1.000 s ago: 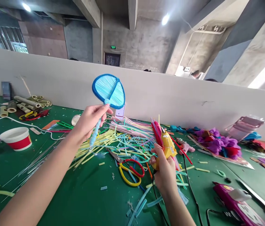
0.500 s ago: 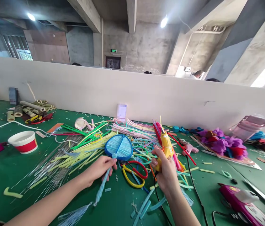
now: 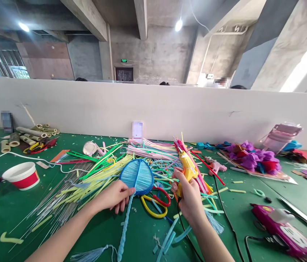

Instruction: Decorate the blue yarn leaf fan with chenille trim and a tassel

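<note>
My left hand (image 3: 117, 195) pinches a blue hand fan (image 3: 138, 174) where its thread-wrapped, rounded face meets the handle. The fan's twisted light-blue handle (image 3: 125, 227) points down toward me, and a pale blue tassel (image 3: 92, 253) lies by its lower end. In my right hand (image 3: 188, 194) is a yellow hot glue gun (image 3: 188, 165), its nozzle pointing up and away, with a gap between it and the fan. Between my hands lie scissors (image 3: 153, 212) with yellow and red handles. Part of the fan's lower left edge is hidden behind my fingers.
Pipe cleaners (image 3: 96, 182) in many colours spread across the green table (image 3: 68, 243). A paper cup (image 3: 24, 176) stands left, bamboo pieces (image 3: 33, 134) behind it. To the right are a magenta power strip (image 3: 284, 229), purple flowers (image 3: 257, 160) and a pink glue gun (image 3: 216, 165).
My left hand has turned the fan, so its handle swings from slanting down-left to nearly straight down. The glue gun stays in my right hand, and the view has shifted slightly.
</note>
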A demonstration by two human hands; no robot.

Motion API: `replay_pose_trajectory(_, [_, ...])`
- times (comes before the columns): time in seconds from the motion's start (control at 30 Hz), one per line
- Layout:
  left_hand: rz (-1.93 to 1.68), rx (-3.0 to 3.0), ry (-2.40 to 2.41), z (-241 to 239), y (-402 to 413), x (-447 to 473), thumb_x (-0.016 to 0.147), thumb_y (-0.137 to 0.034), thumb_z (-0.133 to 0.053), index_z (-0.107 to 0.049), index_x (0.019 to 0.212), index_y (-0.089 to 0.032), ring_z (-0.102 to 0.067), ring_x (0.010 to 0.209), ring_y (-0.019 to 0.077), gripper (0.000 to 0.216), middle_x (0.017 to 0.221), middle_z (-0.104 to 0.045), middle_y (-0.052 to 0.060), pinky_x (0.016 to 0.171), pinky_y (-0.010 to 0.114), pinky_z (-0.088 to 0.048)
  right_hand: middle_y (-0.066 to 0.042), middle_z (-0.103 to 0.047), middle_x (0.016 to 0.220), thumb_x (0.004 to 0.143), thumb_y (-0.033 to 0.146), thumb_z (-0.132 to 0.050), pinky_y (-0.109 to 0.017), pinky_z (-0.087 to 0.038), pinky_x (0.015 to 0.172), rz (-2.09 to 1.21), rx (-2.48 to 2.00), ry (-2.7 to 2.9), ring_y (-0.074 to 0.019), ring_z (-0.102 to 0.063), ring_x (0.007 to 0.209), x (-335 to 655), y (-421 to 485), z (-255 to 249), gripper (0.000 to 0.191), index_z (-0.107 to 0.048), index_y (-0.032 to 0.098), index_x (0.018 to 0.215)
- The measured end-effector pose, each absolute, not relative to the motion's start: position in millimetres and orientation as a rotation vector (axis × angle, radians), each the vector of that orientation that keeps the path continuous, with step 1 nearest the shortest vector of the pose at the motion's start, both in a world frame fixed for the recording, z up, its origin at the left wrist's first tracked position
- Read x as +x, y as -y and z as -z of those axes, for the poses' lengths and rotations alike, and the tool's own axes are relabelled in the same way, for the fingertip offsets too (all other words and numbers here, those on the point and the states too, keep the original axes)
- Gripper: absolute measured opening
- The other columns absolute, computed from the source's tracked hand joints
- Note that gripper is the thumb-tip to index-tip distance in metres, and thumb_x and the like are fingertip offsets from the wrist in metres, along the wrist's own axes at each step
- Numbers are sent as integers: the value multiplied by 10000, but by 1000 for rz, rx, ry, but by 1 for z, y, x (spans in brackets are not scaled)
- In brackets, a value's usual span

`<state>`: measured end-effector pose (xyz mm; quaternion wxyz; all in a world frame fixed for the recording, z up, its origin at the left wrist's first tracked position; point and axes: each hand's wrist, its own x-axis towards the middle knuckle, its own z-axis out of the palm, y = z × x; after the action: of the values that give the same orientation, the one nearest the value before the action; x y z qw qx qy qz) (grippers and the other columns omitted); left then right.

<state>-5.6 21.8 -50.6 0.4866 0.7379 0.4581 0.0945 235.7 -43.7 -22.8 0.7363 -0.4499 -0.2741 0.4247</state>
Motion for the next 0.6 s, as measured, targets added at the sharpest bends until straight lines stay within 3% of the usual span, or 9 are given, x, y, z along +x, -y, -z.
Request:
replay_pose_trajectory(0.1, [-405, 1895, -1163, 43, -17, -4, 897, -703, -412, -588, 729, -174, -492, 380, 103, 583, 580, -648, 12, 433, 217, -348, 50, -600, 716, 691, 445, -854, -183, -376, 443, -958, -987, 695, -50, -463, 457, 230, 47, 22, 495, -621, 164, 1026])
replay_pose_trajectory(0.23, [-504, 2147, -1232, 22, 10, -9, 938, -573, -471, -625, 714, -205, -584, 535, 162, 457, 634, -661, 18, 519, 248, -330, 70, -557, 591, 736, 460, -827, -195, -375, 497, -1000, -993, 820, -83, -465, 493, 220, 52, 21, 535, -596, 159, 1113])
replay_pose_trajectory(0.3, [-488, 2271, -1297, 17, 24, -20, 956, -535, -457, -682, 804, -239, -608, 575, 191, 401, 680, -690, 19, 536, 270, -345, 82, -528, 538, 736, 470, -822, -205, -378, 515, -996, -1005, 833, -97, -463, 498, 217, 53, 21, 546, -593, 161, 1123])
replay_pose_trajectory(0.43, [-576, 2431, -1633, 36, 41, -66, 912, -464, -496, -728, 1059, -260, -695, 982, 298, 342, 1164, -720, 96, 788, 354, -514, 72, -541, 550, 731, 504, -805, -220, -367, 514, -856, -1158, 856, -110, -464, 511, 219, 50, 23, 466, -619, 169, 997])
replay_pose_trajectory(0.5, [-614, 2589, -1841, 56, 45, -97, 885, -455, -480, -683, 1245, -246, -593, 1229, 376, 463, 1386, -611, 138, 958, 469, -492, 57, -562, 572, 714, 493, -810, -224, -371, 516, -784, -1273, 887, -114, -475, 531, 222, 46, 25, 410, -609, 172, 869])
replay_pose_trajectory(0.6, [-609, 2680, -2148, 86, 53, -142, 895, -472, -355, -579, 1388, -179, -374, 1418, 467, 616, 1520, -465, 212, 1052, 667, -352, 38, -592, 613, 693, 449, -812, -228, -406, 545, -816, -1326, 930, -115, -497, 558, 226, 41, 26, 366, -591, 173, 788])
